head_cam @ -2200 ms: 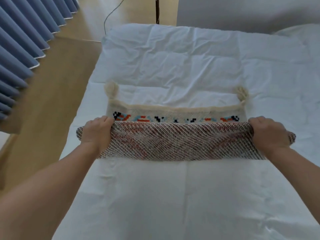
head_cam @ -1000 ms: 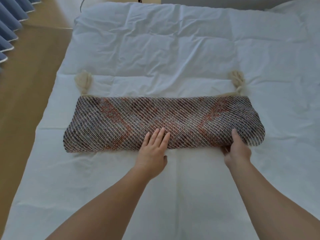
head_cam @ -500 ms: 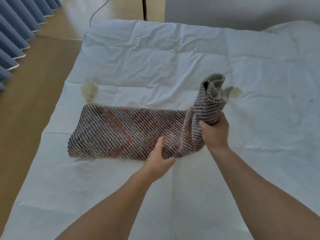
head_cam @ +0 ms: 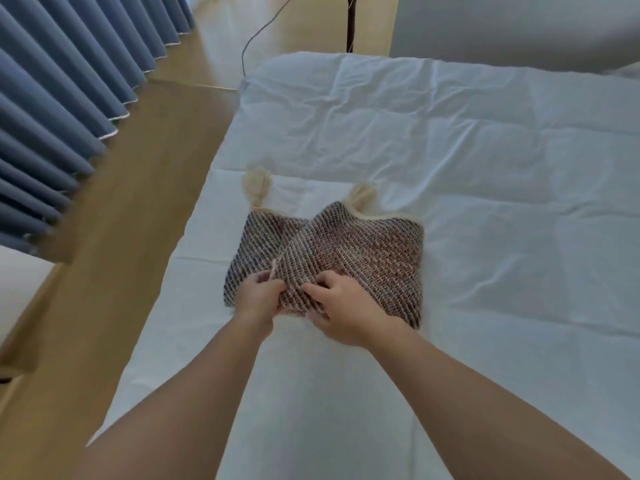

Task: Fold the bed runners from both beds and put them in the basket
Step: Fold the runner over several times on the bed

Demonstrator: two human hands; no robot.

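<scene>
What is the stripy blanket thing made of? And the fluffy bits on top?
Runner: looks like thick woven yarn, matte; coarse diagonal ribs show. Tassels: probably loose cream yarn or wool, fuzzy strands. Exact fibre can't be told.

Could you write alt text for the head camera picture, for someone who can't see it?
Two bare hands, left hand and right hand, pinch the near edge of a folded woven bed runner on a white bed; blue curtains hang left.

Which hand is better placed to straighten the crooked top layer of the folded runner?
Probably the right hand: it grips the top layer's near corner on the runner. The left hand holds the lower layer's near edge.
</scene>
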